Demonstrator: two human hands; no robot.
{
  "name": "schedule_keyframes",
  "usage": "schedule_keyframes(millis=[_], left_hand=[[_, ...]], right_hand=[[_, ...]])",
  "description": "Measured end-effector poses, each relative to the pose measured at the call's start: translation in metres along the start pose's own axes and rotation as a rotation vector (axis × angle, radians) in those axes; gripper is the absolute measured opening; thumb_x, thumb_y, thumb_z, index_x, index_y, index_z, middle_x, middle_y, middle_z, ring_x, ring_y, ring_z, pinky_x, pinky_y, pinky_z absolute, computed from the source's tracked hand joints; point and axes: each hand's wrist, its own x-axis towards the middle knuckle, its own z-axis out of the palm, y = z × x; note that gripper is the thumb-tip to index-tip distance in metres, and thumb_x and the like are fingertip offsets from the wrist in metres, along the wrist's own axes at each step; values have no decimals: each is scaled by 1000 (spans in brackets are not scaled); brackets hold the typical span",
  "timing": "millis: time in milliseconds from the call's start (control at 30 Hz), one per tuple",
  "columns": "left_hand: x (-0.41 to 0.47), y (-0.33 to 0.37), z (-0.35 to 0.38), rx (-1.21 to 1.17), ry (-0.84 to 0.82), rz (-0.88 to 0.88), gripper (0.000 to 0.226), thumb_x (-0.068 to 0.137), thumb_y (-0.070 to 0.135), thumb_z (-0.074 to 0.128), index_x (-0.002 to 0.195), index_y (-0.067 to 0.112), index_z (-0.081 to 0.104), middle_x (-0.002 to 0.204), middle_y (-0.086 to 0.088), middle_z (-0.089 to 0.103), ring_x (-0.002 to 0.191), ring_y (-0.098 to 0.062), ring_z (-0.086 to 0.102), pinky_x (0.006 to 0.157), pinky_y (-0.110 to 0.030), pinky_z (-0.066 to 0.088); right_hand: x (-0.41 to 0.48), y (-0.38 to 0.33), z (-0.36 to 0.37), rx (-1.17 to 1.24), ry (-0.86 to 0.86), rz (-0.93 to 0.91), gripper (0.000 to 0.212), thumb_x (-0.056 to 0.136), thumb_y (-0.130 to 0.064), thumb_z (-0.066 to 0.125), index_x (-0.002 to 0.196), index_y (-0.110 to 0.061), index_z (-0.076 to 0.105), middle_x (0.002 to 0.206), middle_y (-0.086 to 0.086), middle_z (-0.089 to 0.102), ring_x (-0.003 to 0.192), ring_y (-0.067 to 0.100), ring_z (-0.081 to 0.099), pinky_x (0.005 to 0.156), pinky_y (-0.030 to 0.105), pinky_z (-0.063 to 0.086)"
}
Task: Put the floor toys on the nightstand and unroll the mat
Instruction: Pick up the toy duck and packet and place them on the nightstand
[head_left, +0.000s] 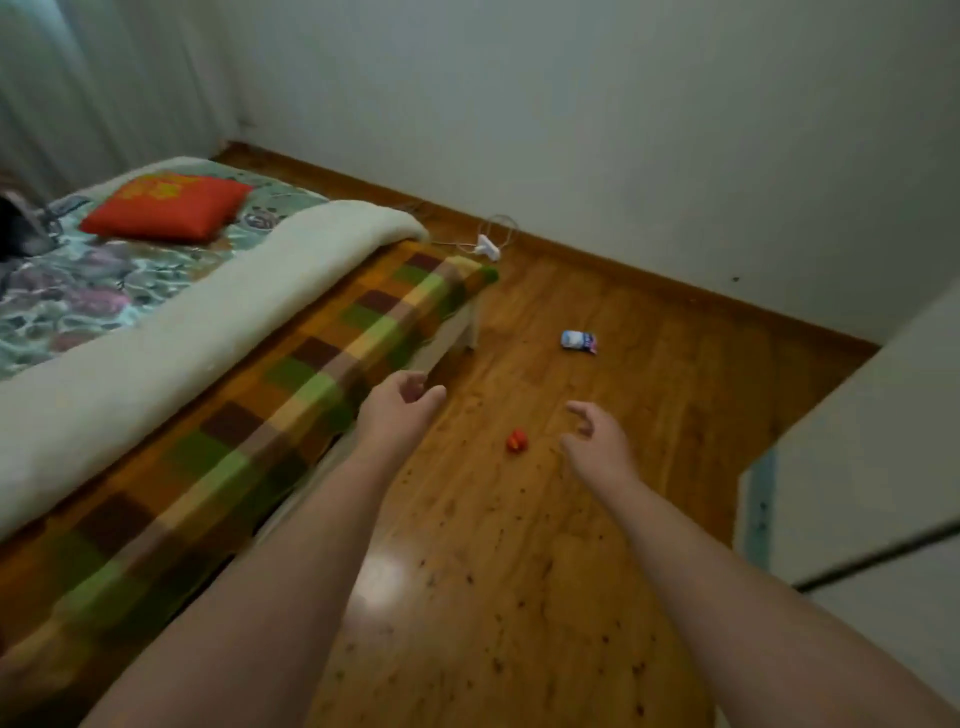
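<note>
A small red toy (517, 441) lies on the wooden floor between my two outstretched hands. Farther off, a white and blue toy (578, 342) rests on the floor near the bed's corner. My left hand (400, 410) hangs beside the bed edge, fingers loosely curled, holding nothing. My right hand (597, 441) hovers to the right of the red toy, fingers apart and empty. A checked orange, green and brown mat (291, 374) lies along the bed's near side, with a cream blanket (208, 322) rolled beside it.
The bed (93, 291) fills the left side, with a red cushion (166, 208) on it. A white plug and cable (488, 245) lie by the skirting board. White furniture (857, 467) stands at the right. Wooden floor (493, 571) runs between bed and furniture.
</note>
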Motion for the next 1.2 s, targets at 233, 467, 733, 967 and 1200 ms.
schedule_keyframes(millis=[233,467,733,967,1200], left_hand=[[23,45,89,90,-203,75,42,86,36,61,124,21,54,120,1,59,106,-14,56,85,-29,50],[75,58,130,73,-297,173,40,83,38,63,120,25,55,114,4,61,94,-9,56,63,-18,47],[133,75,167,75,-374,228,41,83,37,63,122,24,54,112,6,59,92,-7,53,67,-21,47],[178,109,257,55,-442,235,43,84,38,62,124,23,53,115,4,61,99,-11,57,82,-30,52],[224,171,371,14,-400,150,43,84,36,61,125,24,52,109,7,59,95,-9,57,67,-22,48]], right_hand=[[4,56,-72,54,216,156,41,91,-14,53,131,-24,48,140,6,43,122,23,46,86,30,43],[33,68,-86,80,305,212,41,91,-15,54,130,-25,48,140,4,44,123,22,46,85,27,40],[91,56,-85,94,334,196,43,91,-16,55,131,-28,47,141,2,43,121,18,47,80,22,43],[173,90,-137,41,347,223,42,90,-17,56,130,-28,47,141,1,43,125,20,45,89,30,43],[282,125,-214,8,252,208,43,90,-19,57,131,-25,47,138,3,45,122,21,46,92,32,43]])
